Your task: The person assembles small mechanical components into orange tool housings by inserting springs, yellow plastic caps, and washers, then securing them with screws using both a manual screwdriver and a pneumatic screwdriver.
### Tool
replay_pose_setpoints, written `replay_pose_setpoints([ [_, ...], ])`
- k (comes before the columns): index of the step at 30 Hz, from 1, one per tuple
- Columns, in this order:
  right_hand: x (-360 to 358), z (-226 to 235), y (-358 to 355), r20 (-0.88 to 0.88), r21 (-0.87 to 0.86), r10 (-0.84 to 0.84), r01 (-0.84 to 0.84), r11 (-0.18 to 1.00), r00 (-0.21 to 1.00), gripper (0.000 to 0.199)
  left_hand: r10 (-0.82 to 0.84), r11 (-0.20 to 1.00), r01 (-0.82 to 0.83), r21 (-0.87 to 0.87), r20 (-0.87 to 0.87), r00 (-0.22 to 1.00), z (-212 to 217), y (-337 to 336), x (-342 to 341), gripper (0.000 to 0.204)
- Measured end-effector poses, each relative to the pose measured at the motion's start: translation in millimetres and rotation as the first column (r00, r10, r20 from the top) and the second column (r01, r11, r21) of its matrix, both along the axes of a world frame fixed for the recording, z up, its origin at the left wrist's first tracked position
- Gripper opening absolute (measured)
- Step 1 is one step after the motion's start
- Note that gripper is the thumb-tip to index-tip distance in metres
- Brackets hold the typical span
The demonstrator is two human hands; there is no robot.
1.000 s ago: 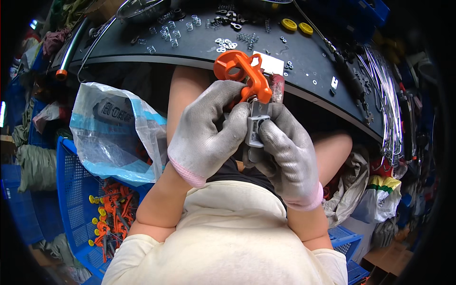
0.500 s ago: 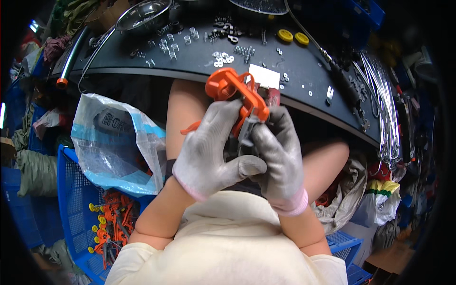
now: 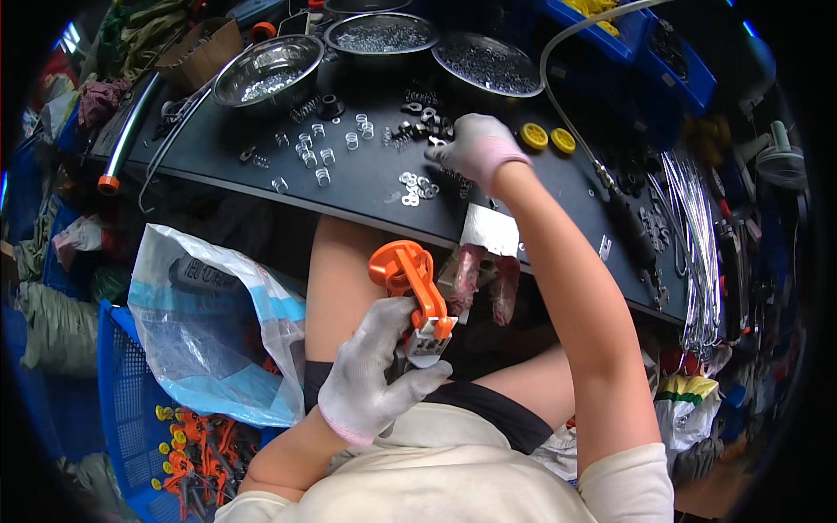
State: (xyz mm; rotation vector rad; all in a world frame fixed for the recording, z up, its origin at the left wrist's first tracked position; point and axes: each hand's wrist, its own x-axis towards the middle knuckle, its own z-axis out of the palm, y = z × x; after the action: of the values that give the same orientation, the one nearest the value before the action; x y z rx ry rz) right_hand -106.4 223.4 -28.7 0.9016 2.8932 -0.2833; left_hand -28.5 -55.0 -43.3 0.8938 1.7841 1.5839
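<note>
Topping the bench (image 3: pixel 366 196) are bowls (image 3: pixel 261 57); left grip (image 3: pixel 370 375) clamps orange tool (image 3: pixel 424 285), right grip (image 3: pixel 479 146) unclear.

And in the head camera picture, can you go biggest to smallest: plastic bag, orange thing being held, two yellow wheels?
1. Plastic bag
2. Orange thing
3. Left yellow wheel and right yellow wheel: they look alike, so unranked.

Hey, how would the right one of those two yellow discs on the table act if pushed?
The yellow disc lies flat, so it would probably slide across the table, not roll. Stood on edge, its round rim might roll. It looks plastic, so likely light and stiff.
</note>
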Motion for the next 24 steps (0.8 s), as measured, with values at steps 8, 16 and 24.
replay_pose_setpoints([
  [8,54,19,29,-0.367,-0.289,-0.048,-0.065,0.955,0.929,0.029,0.055,0.998,-0.055,-0.012,0.055,0.997,-1,-5,-3,0.057],
  [16,196,35,-34,-0.785,-0.316,0.019,-0.427,0.847,0.619,0.016,-0.104,0.994,0.066,-0.085,-0.577,0.81,-11,30,12,0.081],
  [24,237,40,-81,-0.582,0.368,0.498,-0.338,0.866,0.643,0.021,-0.124,0.981,0.194,-0.011,-0.806,0.579,-3,57,28,0.109],
])
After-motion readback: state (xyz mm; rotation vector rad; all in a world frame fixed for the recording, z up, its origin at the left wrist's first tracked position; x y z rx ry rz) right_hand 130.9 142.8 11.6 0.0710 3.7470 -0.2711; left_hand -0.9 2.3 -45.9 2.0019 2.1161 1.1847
